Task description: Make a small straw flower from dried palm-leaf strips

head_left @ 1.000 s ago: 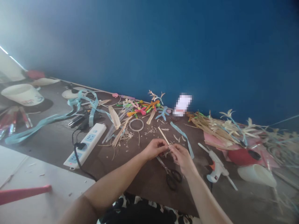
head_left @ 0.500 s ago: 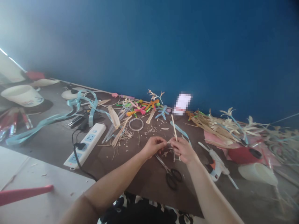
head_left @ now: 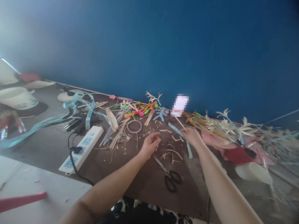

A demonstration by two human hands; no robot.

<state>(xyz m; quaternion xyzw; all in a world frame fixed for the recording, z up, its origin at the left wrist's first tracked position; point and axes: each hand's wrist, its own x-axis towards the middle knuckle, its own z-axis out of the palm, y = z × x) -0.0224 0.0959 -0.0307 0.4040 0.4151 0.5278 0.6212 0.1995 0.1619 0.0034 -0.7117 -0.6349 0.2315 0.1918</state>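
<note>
Gripping slim pale stick [head_left: 180, 123] in right hand [head_left: 192, 137].
Angling its long axis toward far left; holding left hand [head_left: 149, 147] partly open, apparently empty, apart from stick.

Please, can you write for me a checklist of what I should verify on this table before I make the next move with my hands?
1. Right hand grips the thin, pale, straight stick: ok.
2. Stick's lower end is undamaged: cannot tell, the hand covers it.
3. Left hand is free: ok, it looks empty.
4. Metal scissors with black looped handles lie with blades together: ok, they look closed.
5. Brown tabletop is free of scraps: not ok, thin pale curled scraps lie between the hands.
6. Black plug sits in the long white power strip: ok.
</note>
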